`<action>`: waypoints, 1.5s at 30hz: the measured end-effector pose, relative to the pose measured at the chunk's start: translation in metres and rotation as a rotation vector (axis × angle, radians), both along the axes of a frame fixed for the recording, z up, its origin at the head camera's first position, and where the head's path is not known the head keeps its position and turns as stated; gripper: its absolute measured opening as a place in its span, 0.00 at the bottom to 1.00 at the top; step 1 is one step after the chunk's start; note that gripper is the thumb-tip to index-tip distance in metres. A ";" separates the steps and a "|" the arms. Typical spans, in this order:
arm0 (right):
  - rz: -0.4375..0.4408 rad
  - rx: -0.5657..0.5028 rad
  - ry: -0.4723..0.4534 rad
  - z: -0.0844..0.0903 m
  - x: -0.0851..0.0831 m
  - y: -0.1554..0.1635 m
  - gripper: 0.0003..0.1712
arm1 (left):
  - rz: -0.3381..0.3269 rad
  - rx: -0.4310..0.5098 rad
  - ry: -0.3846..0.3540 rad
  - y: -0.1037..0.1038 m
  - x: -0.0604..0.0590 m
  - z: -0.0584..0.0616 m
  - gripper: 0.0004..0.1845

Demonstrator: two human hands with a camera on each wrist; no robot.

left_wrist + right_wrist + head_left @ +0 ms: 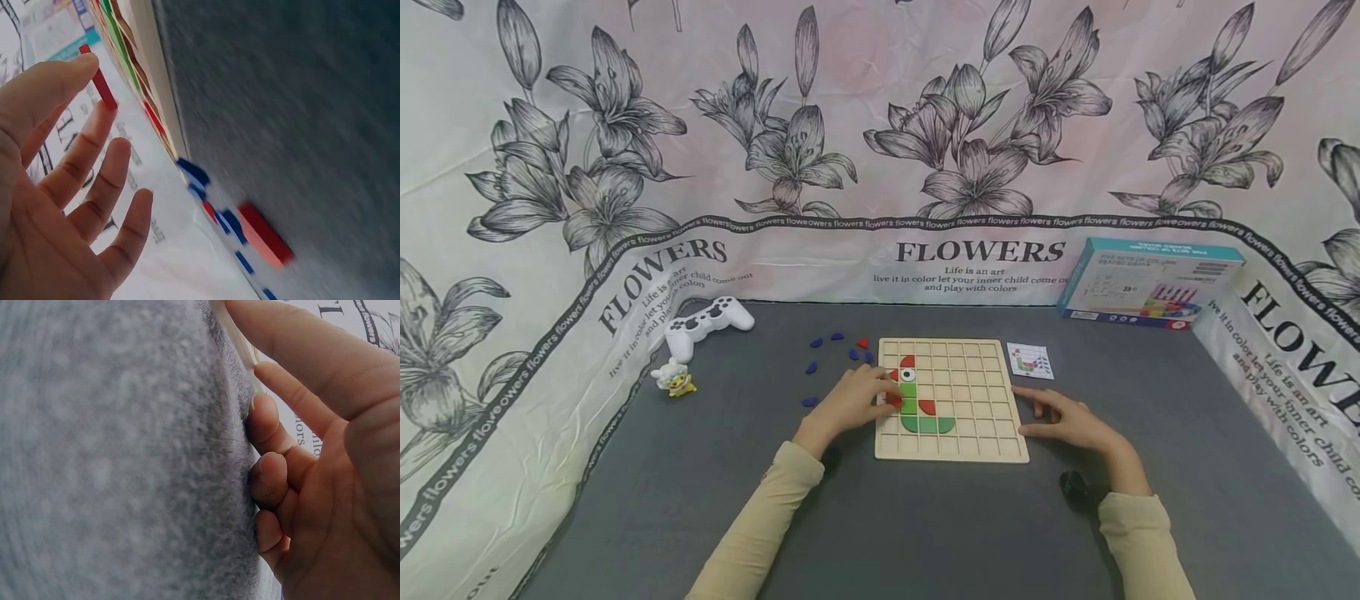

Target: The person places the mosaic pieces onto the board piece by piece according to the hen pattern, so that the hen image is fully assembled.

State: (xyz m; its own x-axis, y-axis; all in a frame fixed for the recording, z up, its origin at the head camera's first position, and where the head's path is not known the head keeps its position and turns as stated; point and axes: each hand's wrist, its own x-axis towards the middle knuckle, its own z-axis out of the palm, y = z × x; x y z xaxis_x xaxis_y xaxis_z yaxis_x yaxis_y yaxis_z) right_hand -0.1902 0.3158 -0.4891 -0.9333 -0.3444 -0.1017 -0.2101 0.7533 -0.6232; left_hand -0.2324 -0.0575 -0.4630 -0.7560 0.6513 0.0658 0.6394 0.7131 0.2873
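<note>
Between thumb and index finger, my left hand [847, 398] pinches a small flat red piece [103, 89] over the left side of a wooden grid board [981, 443]. Its other fingers are spread and loosely bent. Green pieces [927, 425], more red pieces [927, 407] and a white piece with a black dot [907, 375] lie in the board's cells. At the board's right edge, my right hand [1075, 423] rests with thumb and index fingertip against the rim. Its remaining fingers bend in toward the grey tabletop [125, 456].
Several blue pieces [812, 367] and a red piece [862, 342] lie left of the board. A pattern card [1030, 361] is at its right, with a box [1150, 283] behind. A white game controller [707, 323] and small toy figure [675, 380] stand far left.
</note>
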 end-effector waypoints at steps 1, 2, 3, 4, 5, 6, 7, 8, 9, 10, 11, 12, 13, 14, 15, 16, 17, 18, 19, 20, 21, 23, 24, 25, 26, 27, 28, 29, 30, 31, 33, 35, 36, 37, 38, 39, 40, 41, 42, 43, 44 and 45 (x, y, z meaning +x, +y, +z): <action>0.000 -0.002 0.000 0.000 0.000 0.000 0.40 | -0.010 -0.010 0.006 0.004 0.000 0.000 0.14; -0.003 -0.004 -0.001 0.001 0.000 0.000 0.40 | -0.021 -0.020 0.009 0.007 0.000 0.000 0.14; -0.005 -0.006 -0.002 0.001 0.001 0.000 0.40 | -0.032 -0.025 0.012 0.011 -0.001 0.000 0.13; -0.010 -0.009 -0.005 0.001 0.001 0.000 0.40 | -0.039 -0.032 0.016 0.014 -0.001 0.000 0.13; -0.012 -0.013 -0.008 0.001 0.001 0.001 0.40 | -0.045 -0.036 0.015 0.017 -0.002 -0.001 0.13; -0.015 -0.015 -0.011 0.002 0.001 0.000 0.40 | -0.049 -0.039 0.010 0.020 -0.002 -0.001 0.13; -0.016 -0.016 -0.014 0.002 0.001 0.000 0.39 | -0.050 -0.044 0.004 0.023 -0.003 -0.002 0.13; -0.015 -0.015 -0.016 0.002 0.001 0.000 0.39 | -0.052 -0.048 -0.003 0.025 -0.003 -0.003 0.13; -0.013 -0.014 -0.016 0.002 0.001 0.000 0.39 | -0.051 -0.052 -0.010 0.027 -0.003 -0.003 0.13; -0.010 -0.014 -0.015 0.002 0.001 0.000 0.39 | -0.049 -0.057 -0.016 0.028 -0.003 -0.004 0.13; -0.006 -0.013 -0.012 0.002 0.001 0.000 0.39 | -0.047 -0.067 -0.021 0.030 -0.002 -0.005 0.14; -0.002 -0.011 -0.008 0.002 0.001 -0.001 0.39 | -0.047 -0.076 -0.019 0.031 -0.002 -0.005 0.14; 0.000 -0.011 -0.006 0.002 0.001 -0.001 0.39 | -0.050 -0.087 -0.014 0.032 -0.002 -0.005 0.14; 0.001 -0.011 -0.004 0.002 0.001 -0.001 0.39 | -0.054 -0.091 -0.010 0.034 -0.002 -0.005 0.14; 0.001 -0.011 -0.004 0.002 0.001 -0.001 0.39 | -0.059 -0.091 -0.005 0.035 -0.002 -0.004 0.14; 0.000 -0.010 -0.003 0.002 0.001 -0.001 0.40 | -0.068 -0.093 0.004 0.036 -0.002 -0.004 0.14; -0.002 -0.009 -0.004 0.002 0.001 -0.001 0.40 | -0.078 -0.097 0.012 0.038 -0.002 -0.004 0.14; -0.004 -0.007 -0.005 0.002 0.001 -0.001 0.40 | -0.089 -0.097 0.020 0.039 -0.002 -0.003 0.13; -0.005 -0.006 -0.004 0.002 0.000 -0.001 0.40 | -0.098 -0.094 0.020 0.041 -0.003 -0.003 0.13; -0.006 -0.003 -0.004 0.002 0.000 -0.001 0.40 | -0.105 -0.091 0.019 0.042 -0.003 -0.003 0.13; -0.006 -0.003 -0.004 0.001 0.000 -0.001 0.40 | -0.113 -0.091 0.021 0.044 -0.003 -0.003 0.13; -0.006 -0.002 -0.003 0.001 0.000 -0.001 0.40 | -0.122 -0.092 0.020 0.047 -0.004 -0.003 0.12; -0.006 -0.002 -0.003 0.001 0.000 -0.001 0.40 | -0.124 -0.092 0.021 0.048 -0.004 -0.004 0.12; -0.006 -0.003 -0.004 0.001 0.000 -0.001 0.40 | -0.124 -0.091 0.022 0.050 -0.004 -0.004 0.12; -0.006 -0.005 -0.007 0.001 0.000 -0.001 0.40 | -0.125 -0.093 0.026 0.051 -0.004 -0.004 0.12; -0.006 -0.007 -0.009 0.001 0.000 -0.001 0.40 | -0.125 -0.097 0.030 0.053 -0.004 -0.004 0.12; -0.008 -0.008 -0.012 0.001 0.000 -0.001 0.40 | -0.125 -0.097 0.032 0.054 -0.004 -0.004 0.12; -0.009 -0.010 -0.015 0.001 0.000 -0.001 0.40 | -0.124 -0.099 0.036 0.056 -0.005 -0.005 0.12; -0.010 -0.010 -0.017 0.001 0.000 -0.001 0.40 | -0.122 -0.103 0.038 0.057 -0.005 -0.004 0.12; -0.010 -0.010 -0.018 0.001 0.000 -0.001 0.40 | -0.118 -0.105 0.040 0.058 -0.005 -0.004 0.12; -0.010 -0.006 -0.013 0.002 -0.001 -0.001 0.40 | -0.112 -0.109 0.040 0.059 -0.006 -0.004 0.13; -0.009 -0.001 -0.007 0.002 -0.001 -0.001 0.40 | -0.107 -0.104 0.035 0.060 -0.006 -0.004 0.15; -0.008 0.000 -0.003 0.002 -0.001 -0.001 0.40 | -0.108 -0.101 0.033 0.061 -0.007 -0.004 0.15; -0.007 0.002 0.000 0.002 -0.001 -0.001 0.40 | -0.112 -0.096 0.031 0.062 -0.007 -0.003 0.16; -0.006 0.004 0.004 0.002 -0.001 -0.001 0.40 | -0.117 -0.091 0.029 0.062 -0.007 -0.003 0.16; -0.004 0.006 0.006 0.002 -0.001 -0.001 0.40 | -0.123 -0.088 0.029 0.063 -0.008 -0.003 0.16; -0.003 0.005 0.008 0.002 -0.001 -0.001 0.40 | -0.128 -0.086 0.028 0.064 -0.008 -0.002 0.15; -0.002 0.004 0.007 0.002 -0.001 -0.001 0.40 | -0.133 -0.088 0.028 0.066 -0.008 -0.002 0.15; -0.001 0.003 0.006 0.002 -0.001 -0.001 0.40 | -0.137 -0.092 0.030 0.067 -0.009 -0.001 0.15; 0.000 0.004 0.002 0.002 -0.001 -0.001 0.40 | -0.138 -0.092 0.028 0.068 -0.009 -0.001 0.14; -0.001 0.003 -0.002 0.002 -0.001 -0.001 0.40 | -0.139 -0.094 0.029 0.070 -0.009 0.000 0.14; -0.002 0.002 -0.007 0.002 -0.001 -0.001 0.40 | -0.139 -0.094 0.026 0.071 -0.009 0.001 0.14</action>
